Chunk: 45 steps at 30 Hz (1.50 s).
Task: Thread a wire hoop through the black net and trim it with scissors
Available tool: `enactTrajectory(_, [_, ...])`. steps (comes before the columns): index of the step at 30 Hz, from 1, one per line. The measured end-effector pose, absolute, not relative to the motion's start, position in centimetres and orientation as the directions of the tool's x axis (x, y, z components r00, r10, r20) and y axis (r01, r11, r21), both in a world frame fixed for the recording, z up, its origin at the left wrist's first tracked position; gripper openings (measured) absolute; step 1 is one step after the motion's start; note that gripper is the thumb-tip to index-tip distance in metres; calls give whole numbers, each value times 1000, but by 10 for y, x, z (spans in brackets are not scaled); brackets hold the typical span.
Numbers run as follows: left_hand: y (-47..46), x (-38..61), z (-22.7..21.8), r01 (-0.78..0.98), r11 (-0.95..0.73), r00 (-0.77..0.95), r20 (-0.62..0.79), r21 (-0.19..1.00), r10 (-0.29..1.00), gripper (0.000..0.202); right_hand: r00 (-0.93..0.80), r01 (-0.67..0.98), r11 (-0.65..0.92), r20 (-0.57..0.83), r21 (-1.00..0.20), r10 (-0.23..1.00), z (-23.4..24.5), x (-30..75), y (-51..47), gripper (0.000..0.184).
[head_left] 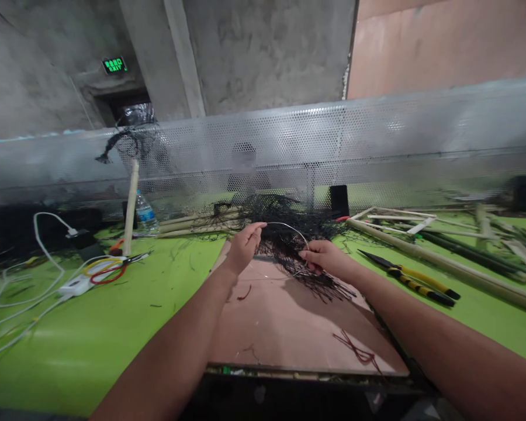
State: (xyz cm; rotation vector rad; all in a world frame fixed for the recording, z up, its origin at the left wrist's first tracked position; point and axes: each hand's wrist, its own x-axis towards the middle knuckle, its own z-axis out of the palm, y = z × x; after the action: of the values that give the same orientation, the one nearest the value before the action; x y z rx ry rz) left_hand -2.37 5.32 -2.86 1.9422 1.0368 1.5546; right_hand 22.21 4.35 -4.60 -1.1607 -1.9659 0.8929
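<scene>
A thin metal wire [293, 229] curves in an arc between my two hands over the board. My left hand [245, 245] is closed, pinching the wire near its left end. My right hand [326, 260] is also closed, fingers and thumb gripping the wire lower on its right side. Black netting [328, 286] hangs below and behind the wire, spreading onto the pinkish board [267, 327]. Whether my right fingers also hold some netting cannot be made out. Dark red cord [355, 349] lies on the board near its front right corner.
Right of the board lie yellow-and-black pliers [409, 278], and beyond them bamboo poles [447, 269]. At left are a white power strip [76, 285] with cables, an upright pole [131, 207] and a water bottle [146, 213]. A perforated metal screen [298, 140] stands behind.
</scene>
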Motion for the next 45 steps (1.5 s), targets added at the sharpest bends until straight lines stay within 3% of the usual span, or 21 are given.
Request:
enactTrajectory(5, [59,-21,-31,-6,-476,-3,476,880,880,38,-370,213,273,181,-938,911,-40,220,39,30])
enactTrajectory(11, [61,-16,-36,-175,-375,-44,373,910,927,39,-408,77,206,157,-976,899,-45,218,42,29])
enactTrajectory(25, [46,-22,-23,16,-277,233,266,961,936,39,-354,-38,153,156,-988,922,-36,218,36,38])
enactTrajectory(28, [49,-20,-26,30,-269,185,259,963,948,32,-339,-90,189,208,-978,918,-35,221,37,33])
enactTrajectory(33, [58,-19,-34,-111,-249,43,255,962,966,28,-441,-160,128,187,-979,878,-34,220,35,29])
enactTrajectory(38, [61,-21,-32,-175,-231,30,240,957,970,30,-374,-77,132,151,-988,915,-39,218,38,30])
enactTrajectory(45, [51,-26,-20,-59,-300,138,305,952,942,38,-400,31,196,167,-980,901,-36,220,35,29])
